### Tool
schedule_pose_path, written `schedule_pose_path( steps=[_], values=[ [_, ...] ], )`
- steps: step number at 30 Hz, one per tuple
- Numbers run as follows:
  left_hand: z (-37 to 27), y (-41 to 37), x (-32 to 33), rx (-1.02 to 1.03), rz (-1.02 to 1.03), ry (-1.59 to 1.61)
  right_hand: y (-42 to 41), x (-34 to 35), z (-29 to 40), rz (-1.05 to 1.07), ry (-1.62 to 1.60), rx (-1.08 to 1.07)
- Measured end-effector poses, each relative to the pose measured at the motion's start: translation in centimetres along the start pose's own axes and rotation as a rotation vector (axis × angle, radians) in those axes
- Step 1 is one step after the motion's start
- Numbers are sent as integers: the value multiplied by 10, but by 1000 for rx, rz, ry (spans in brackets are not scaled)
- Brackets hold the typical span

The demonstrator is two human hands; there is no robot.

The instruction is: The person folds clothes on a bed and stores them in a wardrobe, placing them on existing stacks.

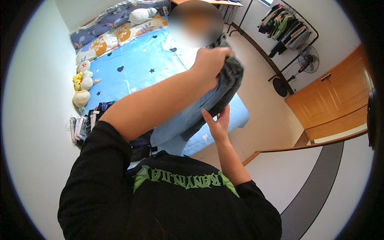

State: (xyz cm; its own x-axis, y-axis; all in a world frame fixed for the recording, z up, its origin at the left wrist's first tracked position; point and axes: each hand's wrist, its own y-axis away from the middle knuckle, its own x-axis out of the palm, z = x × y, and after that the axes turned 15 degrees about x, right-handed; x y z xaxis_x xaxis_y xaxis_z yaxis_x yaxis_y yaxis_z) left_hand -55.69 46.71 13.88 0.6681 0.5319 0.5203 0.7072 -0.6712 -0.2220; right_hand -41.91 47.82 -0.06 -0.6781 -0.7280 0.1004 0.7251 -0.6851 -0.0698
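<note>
A pair of denim jeans [180,123], light blue with a dark grey side, hangs slantwise in front of my chest. My left hand [211,61] is closed around the bunched upper end, its arm stretched across the front of the cloth. Lower down, my right hand [219,121] holds the edge of the denim between thumb and fingers. The lower end of the jeans hangs near the bed edge, partly behind my left forearm.
Below is a bed with a blue sheet [135,63], plush toys [81,98] along its left side. Dark folded clothes and trouser hangers [78,126] lie at its near left corner. To the right stand a clothes rack [283,28], a fan [308,58] and a wooden door [333,93].
</note>
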Motion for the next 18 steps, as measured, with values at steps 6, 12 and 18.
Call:
schedule_pose_path(
  steps=[6,12,18],
  values=[
    [-64,-21,96,90,-1,26,-36,-31,6,-359,152,-155],
    [-125,-32,63,459,279,274,-90,-62,36,-530,378,-386],
    [-98,9,-91,267,-117,246,-105,-70,-12,-308,665,-335]
  ],
)
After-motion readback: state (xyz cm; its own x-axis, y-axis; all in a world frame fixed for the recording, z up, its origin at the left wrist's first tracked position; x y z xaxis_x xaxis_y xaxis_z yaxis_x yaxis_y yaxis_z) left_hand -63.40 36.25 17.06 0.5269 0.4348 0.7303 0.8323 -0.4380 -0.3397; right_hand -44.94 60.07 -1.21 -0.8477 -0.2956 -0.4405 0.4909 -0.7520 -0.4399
